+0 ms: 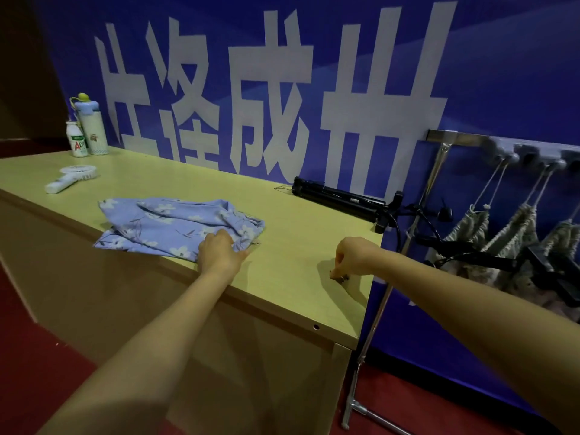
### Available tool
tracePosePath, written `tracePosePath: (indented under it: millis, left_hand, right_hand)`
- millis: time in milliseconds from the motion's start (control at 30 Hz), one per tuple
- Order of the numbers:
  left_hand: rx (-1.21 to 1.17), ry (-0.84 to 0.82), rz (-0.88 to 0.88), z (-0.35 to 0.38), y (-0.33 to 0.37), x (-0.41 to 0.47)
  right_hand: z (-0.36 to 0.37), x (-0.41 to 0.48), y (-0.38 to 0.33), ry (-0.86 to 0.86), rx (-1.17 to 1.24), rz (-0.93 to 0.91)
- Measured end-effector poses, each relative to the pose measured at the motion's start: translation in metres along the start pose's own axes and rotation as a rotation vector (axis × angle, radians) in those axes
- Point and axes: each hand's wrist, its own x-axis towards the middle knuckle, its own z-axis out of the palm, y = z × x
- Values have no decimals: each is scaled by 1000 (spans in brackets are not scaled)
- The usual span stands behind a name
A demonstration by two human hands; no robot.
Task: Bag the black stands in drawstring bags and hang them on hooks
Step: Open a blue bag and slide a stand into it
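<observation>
the left hand [219, 253] sits left of centre, fingers bent down over the near edge of the blue bag [175, 226] and gripping the cloth. the bag is a flowered, crumpled heap lying flat on the table [282, 252], its near corner hanging just over the front edge. the right hand [352, 258] is right of centre, well apart from the left, with fingers curled downward and the tips pinching a small object [340, 278] that touches the tabletop; what it is cannot be told. one black stand [339, 201] lies folded on its side at the far right end of the table, against the blue banner [486, 73], its head jutting past the table's end. at the right edge of the frame a hook rail [464, 140] carries three pale bags [514, 233] hanging by their cords, with black parts sticking out below them. in the upper left a tall bottle [91, 128] and a small bottle [75, 141] stand side by side, touching or nearly so, with a white hand fan [71, 177] lying flat near them
</observation>
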Motion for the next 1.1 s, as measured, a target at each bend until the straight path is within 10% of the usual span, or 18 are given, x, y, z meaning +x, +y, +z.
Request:
tracePosePath:
  millis: [667, 1100]
  left_hand:
    - [134, 106, 99, -6, -12, 6]
    - [-447, 218, -225, -51, 5, 10]
  right_hand:
    - [10, 9, -12, -25, 26, -33]
    - [-30, -4, -29, -37, 794, -55]
